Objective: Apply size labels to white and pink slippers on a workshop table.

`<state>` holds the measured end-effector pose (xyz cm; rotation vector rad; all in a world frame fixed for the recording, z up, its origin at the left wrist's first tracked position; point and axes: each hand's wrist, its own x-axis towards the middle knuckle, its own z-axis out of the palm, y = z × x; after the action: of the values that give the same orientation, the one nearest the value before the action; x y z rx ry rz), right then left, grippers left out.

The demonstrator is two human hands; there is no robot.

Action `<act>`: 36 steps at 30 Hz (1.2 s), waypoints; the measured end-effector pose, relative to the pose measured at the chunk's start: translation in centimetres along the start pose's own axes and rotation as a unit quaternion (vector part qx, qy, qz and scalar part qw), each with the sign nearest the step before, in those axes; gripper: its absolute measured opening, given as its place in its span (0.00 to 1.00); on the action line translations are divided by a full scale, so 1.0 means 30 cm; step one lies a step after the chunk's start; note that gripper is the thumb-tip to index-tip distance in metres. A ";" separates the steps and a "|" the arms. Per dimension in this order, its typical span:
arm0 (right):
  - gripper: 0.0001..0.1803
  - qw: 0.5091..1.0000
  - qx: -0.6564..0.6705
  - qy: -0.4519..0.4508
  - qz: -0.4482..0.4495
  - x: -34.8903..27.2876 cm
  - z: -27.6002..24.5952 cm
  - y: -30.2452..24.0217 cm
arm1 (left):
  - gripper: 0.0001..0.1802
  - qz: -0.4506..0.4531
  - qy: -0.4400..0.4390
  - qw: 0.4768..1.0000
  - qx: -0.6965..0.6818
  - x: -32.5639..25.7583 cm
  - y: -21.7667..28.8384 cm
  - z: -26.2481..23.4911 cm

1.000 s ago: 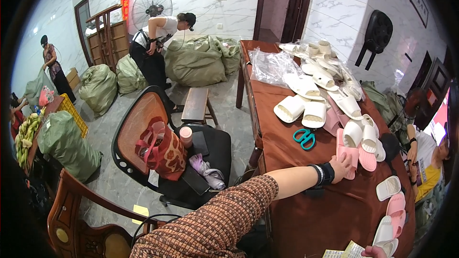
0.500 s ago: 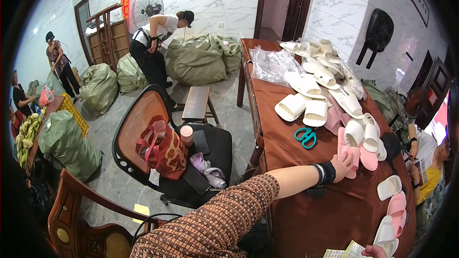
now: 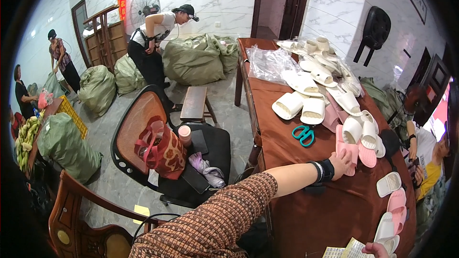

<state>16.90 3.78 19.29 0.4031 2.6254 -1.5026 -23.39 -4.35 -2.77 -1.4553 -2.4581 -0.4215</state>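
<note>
**Brown table [image 3: 306,220] covered with slippers; a pink slipper [image 3: 347,145] touched by the left hand [image 3: 341,165]**

The room is lined with pale marbled walls [image 3: 191,0], and green sacks [image 3: 191,62] are set along the far side. Near the sacks, a person in a dark cap [image 3: 160,24] is seen bent forward. On the table, white slippers [image 3: 289,106] are heaped toward the far end, beside a crumpled clear plastic bag [image 3: 270,65]. Teal-handled scissors [image 3: 303,135] are laid near the table's left edge.

The pink slipper is placed toward the table's right side, just beside more white slippers. Its strap is touched by the left hand, whose fingers are loosely spread and not closed around it. A dark band [image 3: 327,170] is worn on the wrist. Another pink slipper pair [image 3: 396,204] is laid nearer, along the right edge.

The right hand [image 3: 376,250] is cut off by the lower edge, beside printed sheets [image 3: 351,249]; whether these are gripped by its fingers cannot be told. To the left, a red patterned bag [image 3: 161,149] is set on a black chair [image 3: 217,150].
</note>
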 end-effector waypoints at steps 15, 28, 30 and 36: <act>0.24 0.980 -0.114 0.060 -0.154 -0.005 0.057 -0.041 | 0.32 -0.037 0.134 0.990 -0.033 0.081 0.021 -0.054; 0.34 0.972 -0.110 0.075 -0.192 -0.038 0.051 -0.033 | 0.22 0.552 -0.059 0.618 -0.557 -0.472 0.285 -0.947; 0.33 0.969 -0.113 0.090 -0.198 -0.035 0.065 -0.059 | 0.21 0.732 -0.220 0.462 -0.450 -0.592 0.195 -1.068; 0.31 0.969 -0.114 0.081 -0.202 -0.023 0.079 -0.077 | 0.17 0.737 -0.170 0.390 -0.525 -0.756 0.313 -1.293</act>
<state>16.80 0.51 20.14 -0.0379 3.1107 -1.2765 -1.82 -32.77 26.12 -3.4211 0.3524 -1.2113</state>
